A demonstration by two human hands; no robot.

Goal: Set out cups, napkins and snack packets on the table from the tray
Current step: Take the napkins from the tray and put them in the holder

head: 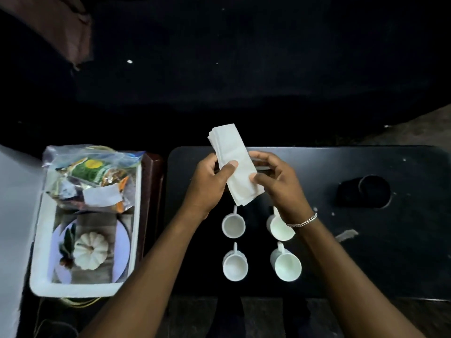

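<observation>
Both hands hold a stack of folded white napkins (234, 162) above the black table (366, 252). My left hand (210, 181) grips the stack from the left with the thumb on top. My right hand (278, 184) pinches its lower right edge. Below the hands, several white cups stand upright on the table in two rows, such as the near-left cup (235, 264) and the near-right cup (286, 263). The white tray (73, 289) sits at the left with a clear bag of snack packets (92, 176) in its far half.
A pumpkin picture decorates the tray's bottom. A dark round object (366, 191) lies on the right part of the table, with a small grey scrap (346, 234) nearby. A white surface (14, 215) borders the tray's left side. Dark floor lies beyond the table.
</observation>
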